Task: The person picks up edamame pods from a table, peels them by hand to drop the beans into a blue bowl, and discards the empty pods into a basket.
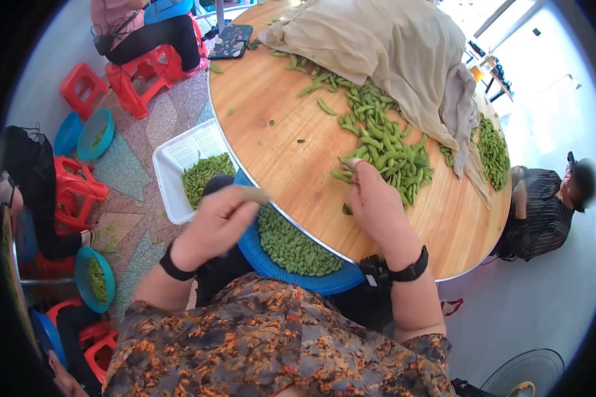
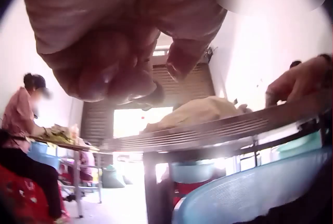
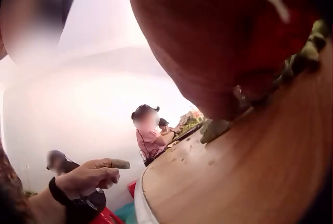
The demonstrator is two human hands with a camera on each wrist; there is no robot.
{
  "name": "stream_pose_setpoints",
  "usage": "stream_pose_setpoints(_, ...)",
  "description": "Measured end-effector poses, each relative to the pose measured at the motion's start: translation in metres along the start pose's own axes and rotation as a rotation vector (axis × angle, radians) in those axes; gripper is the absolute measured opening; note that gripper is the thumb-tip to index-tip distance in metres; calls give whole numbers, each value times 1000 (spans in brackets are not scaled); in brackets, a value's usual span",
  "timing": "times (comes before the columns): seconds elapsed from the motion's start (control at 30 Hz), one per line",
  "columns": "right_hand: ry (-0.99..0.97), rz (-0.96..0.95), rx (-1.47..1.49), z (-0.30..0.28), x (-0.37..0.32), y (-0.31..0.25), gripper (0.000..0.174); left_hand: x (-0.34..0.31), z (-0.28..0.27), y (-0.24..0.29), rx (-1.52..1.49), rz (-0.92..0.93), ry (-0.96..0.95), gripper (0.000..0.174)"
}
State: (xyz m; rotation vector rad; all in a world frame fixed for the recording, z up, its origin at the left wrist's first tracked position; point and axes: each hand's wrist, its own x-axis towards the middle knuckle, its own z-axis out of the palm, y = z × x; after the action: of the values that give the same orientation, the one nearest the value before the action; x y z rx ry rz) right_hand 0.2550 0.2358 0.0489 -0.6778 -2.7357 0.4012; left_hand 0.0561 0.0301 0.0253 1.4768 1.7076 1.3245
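Head view: pale green pod [image 1: 349, 163], right hand [image 1: 377, 205]

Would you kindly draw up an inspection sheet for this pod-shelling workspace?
Surface: round wooden table, dotted with green scraps.
Job's things: heap of green pods on the table; blue plastic basin of shelled beans below its edge; white plastic basket of pods beside it.
Clutter: beige cloth draped over the heap's far side.
Hands: left hand holds a pale pod; right hand pinches a green pod at the heap's edge.
Cables: nothing seen.
Surroundings: red plastic stools, teal bowls on the floor, other seated people.
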Motion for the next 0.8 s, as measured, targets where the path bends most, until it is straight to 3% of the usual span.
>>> stream_pose_setpoints(0.07, 71, 153, 299, -12, -7, -16, 36, 10, 21, 23, -386, -277, -158, 28)
stream_pose_setpoints(0.1, 137, 134, 331, -14, -11, -28, 26, 16, 35, 27, -520, -285, -180, 29)
stream_pose_setpoints(0.17, 139, 53, 256, -13, -24, -46, 24, 24, 59, 28, -654, -299, -190, 31)
stream_pose_setpoints(0.23, 102, -53, 108, -9, -36, -59, 20, 30, 74, 28, -1022, -285, -216, 34)
stream_pose_setpoints(0.27, 102, -54, 109, -10, -40, -61, 20, 30, 73, 29, -1022, -286, -215, 34)
stream_pose_setpoints(0.33, 222, 60, 542, -10, -48, -62, 19, 28, 68, 35, -741, -181, -158, 36)
stream_pose_setpoints(0.37, 368, 34, 572, 3, -55, -48, 22, 23, 65, 37, -622, -254, -151, 33)
stream_pose_setpoints(0.4, 364, 43, 579, 0, -57, -43, 22, 21, 64, 33, -621, -266, -154, 33)
stream_pose_setpoints(0.47, 128, 298, 876, -11, -60, -43, 22, 16, 64, 23, -665, -239, -250, 29)
stream_pose_setpoints(0.5, 7, 331, 897, -18, -58, -47, 19, 12, 65, 23, -665, -253, -255, 29)
stream_pose_setpoints(0.7, -298, 355, 1010, -16, -56, -51, 16, 3, 67, 14, -447, -117, -323, 22)
stream_pose_setpoints(0.8, -288, 303, 924, -12, -58, -50, 16, 3, 66, 17, -205, 31, -277, 20)
